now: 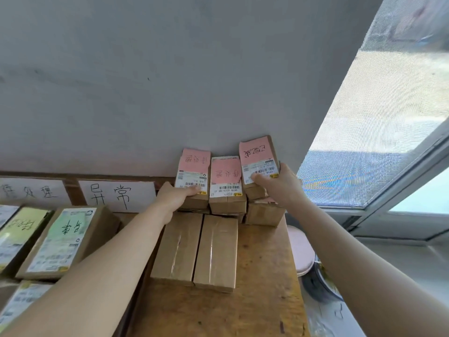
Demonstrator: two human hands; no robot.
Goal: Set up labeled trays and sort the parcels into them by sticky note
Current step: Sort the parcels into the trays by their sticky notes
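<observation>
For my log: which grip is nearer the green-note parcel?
Left. The left grip holds a pink-note parcel right of the green-note parcel; the right grip holds another parcel farther right.

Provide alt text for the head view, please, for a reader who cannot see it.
The left hand grips the left parcel and the right hand the right parcel, both pink-noted, at a wooden table. A middle parcel, also pink-noted, sits between them.
</observation>
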